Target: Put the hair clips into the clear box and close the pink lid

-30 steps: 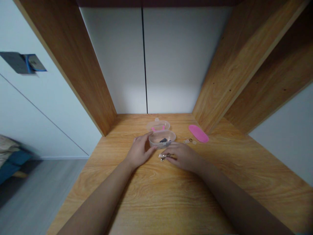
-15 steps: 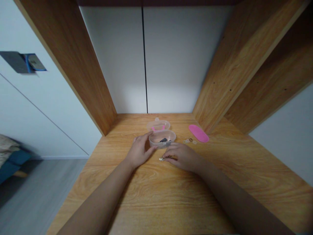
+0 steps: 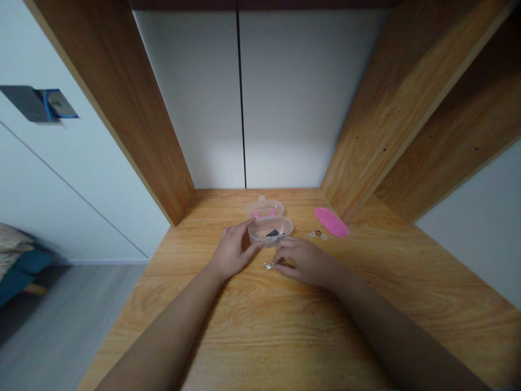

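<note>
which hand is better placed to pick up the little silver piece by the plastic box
Probably the right hand: its fingertips are at the silver metal piece on the wooden table. The left hand is curled beside the clear plastic box, on the piece's other side and slightly farther off.

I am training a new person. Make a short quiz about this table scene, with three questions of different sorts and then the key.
1. True or false: the pink oval piece lies to the right of the clear plastic box.
2. Which hand is at the small silver metal item?
3. What lies directly behind the box?
A. A clear plastic lid with a pink part
B. A pair of scissors
C. A folded cloth

Key:
1. True
2. The right hand
3. A
</note>
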A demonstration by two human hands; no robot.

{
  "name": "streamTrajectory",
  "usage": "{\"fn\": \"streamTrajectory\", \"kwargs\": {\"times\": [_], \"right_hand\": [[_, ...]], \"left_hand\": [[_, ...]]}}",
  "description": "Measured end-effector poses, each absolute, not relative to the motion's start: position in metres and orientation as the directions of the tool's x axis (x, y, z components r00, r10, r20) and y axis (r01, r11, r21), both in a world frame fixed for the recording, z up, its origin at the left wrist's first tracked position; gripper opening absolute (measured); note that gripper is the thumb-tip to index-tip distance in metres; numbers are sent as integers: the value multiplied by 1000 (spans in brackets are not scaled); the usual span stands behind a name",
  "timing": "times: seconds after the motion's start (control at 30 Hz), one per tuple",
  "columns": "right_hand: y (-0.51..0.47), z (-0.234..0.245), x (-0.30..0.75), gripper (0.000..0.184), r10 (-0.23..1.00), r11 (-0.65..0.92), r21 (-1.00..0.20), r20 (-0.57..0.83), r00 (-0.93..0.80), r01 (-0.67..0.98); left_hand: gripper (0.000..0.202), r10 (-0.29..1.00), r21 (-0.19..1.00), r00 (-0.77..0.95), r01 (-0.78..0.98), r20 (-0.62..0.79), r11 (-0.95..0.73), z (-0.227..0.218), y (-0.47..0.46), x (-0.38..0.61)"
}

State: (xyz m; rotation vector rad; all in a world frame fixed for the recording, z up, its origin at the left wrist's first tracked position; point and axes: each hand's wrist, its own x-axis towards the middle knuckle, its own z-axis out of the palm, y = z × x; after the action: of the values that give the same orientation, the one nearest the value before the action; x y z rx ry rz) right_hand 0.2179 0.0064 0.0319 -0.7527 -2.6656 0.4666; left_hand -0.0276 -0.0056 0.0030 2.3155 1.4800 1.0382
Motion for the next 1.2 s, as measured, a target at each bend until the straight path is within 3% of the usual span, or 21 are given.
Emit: {"fn": "streamTrajectory", "kwargs": {"times": [0.17,0.37,0.63,0.8,1.03,1.2], "right_hand": [[4,37,217,15,546,819,-385,296,-783,426],[6,40,220,15,519,855,-300,496,-696,424],[9,42,223,11,550,791,-244,685,-478,560],[12,40,225,17,613,720,-277,684,-396,636],[18,34,227,33,682,677,-275,583,-441,683],[20,32,227,22,700,642,-242,572,-428,728]], "left_hand": [[62,856,513,247,713,454,-478,4,-6,-28],[61,856,521,254,704,451,-483,4,-7,-28],[62,852,522,251,700,459,-487,1,-5,-29],[61,851,526,259,693,457,-494,0,-5,-29],[59,850,530,273,684,451,-501,2,-6,-29],[61,848,533,279,678,451,-506,2,-5,-29]]}}
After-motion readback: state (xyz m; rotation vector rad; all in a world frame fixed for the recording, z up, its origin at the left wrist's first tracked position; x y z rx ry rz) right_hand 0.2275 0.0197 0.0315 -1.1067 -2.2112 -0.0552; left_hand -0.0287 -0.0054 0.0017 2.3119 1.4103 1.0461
